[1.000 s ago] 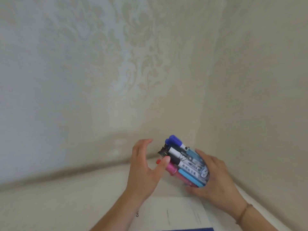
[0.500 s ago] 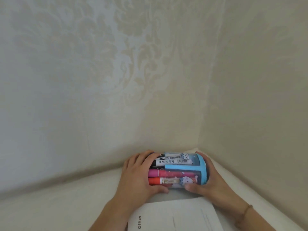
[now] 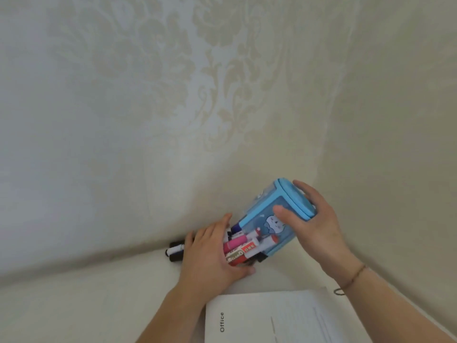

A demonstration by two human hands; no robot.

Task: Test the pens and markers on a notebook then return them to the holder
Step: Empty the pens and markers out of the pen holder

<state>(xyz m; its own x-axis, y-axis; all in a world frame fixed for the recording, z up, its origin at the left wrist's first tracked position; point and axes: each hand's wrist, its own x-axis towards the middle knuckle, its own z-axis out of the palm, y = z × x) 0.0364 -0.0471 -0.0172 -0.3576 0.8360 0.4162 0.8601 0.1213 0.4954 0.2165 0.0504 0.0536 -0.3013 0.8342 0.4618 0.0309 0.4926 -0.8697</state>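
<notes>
Blue holder [image 3: 265, 214] tipped in right hand [image 3: 319, 233], wall-close

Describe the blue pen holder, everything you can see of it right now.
The pen holder is a light blue plastic cylinder with clear panels and a cartoon print. It is tipped over, base up to the right, mouth down to the left. The right hand grips its base end, thumb on the side wall. Markers in red, pink and blue spill from the mouth under the left hand, which rests on them.
</notes>
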